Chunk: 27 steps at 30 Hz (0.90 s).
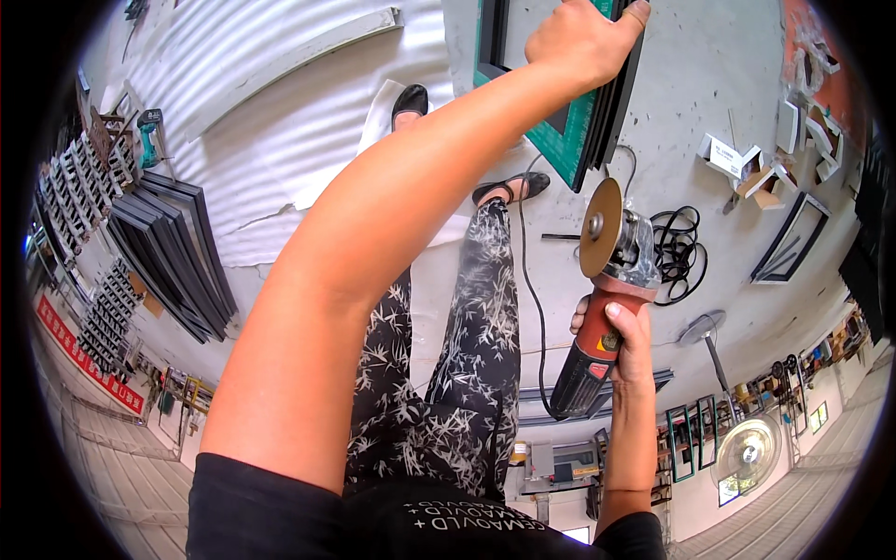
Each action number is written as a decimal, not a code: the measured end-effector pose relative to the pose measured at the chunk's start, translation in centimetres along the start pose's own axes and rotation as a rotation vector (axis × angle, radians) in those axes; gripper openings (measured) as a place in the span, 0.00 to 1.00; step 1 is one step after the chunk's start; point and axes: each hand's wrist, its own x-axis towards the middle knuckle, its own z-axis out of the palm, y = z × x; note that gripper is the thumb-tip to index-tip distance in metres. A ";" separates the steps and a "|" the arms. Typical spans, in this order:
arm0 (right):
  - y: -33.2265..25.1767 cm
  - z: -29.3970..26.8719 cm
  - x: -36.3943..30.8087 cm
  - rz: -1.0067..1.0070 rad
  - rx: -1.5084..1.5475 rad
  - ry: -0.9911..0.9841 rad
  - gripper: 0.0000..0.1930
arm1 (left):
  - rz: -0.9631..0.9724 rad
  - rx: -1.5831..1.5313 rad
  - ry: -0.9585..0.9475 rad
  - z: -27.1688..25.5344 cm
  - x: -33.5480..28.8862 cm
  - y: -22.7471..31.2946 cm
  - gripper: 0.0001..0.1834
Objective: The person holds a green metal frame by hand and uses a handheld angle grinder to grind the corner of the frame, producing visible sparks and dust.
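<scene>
My right hand (pixel 627 343) is wrapped round the red and black body of an angle grinder (pixel 597 322). A tan cutting disc (pixel 602 227) faces left at its upper end; I cannot tell whether it spins. Stretched across to the top, my left hand (pixel 583 42) grips the edge of a dark window frame (pixel 560 149) with green film on its faces. The frame stands tilted, its lower corner just above the disc and apart from it. A cord (pixel 532 280) trails from the grinder's rear end up past my foot.
White foam sheet (pixel 271 177) covers the floor at left, with a long pale bar (pixel 299 61) on it. Stacked dark frames (pixel 173 252) and a teal cordless drill (pixel 149 135) lie further left. Black coiled strip (pixel 679 252), cardboard scraps (pixel 747 168) and a standing fan (pixel 747 448) are at right.
</scene>
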 end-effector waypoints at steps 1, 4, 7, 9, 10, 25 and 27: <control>-0.1 -0.1 0.0 0.002 -0.002 -0.007 0.23 | 0.002 0.000 -0.006 0.0 0.0 0.0 0.51; -0.2 -0.1 0.4 -0.002 0.004 -0.027 0.24 | 0.004 0.011 -0.004 0.1 -0.1 0.2 0.51; -0.5 0.3 0.8 -0.010 0.008 -0.049 0.24 | 0.013 0.010 0.013 0.1 0.0 0.2 0.50; -0.6 0.5 1.0 -0.009 0.010 -0.058 0.24 | 0.024 0.004 0.031 0.0 -0.1 0.1 0.50; -0.7 0.5 1.1 -0.006 0.004 -0.061 0.24 | 0.028 -0.003 0.013 -0.3 -0.3 0.2 0.50; -1.9 1.1 2.1 -0.045 -0.070 -0.054 0.24 | -0.013 0.010 -0.006 -0.3 -0.4 0.4 0.50; -2.1 1.6 2.1 -0.053 -0.084 -0.059 0.24 | -0.014 0.017 -0.008 1.5 0.5 -0.2 0.51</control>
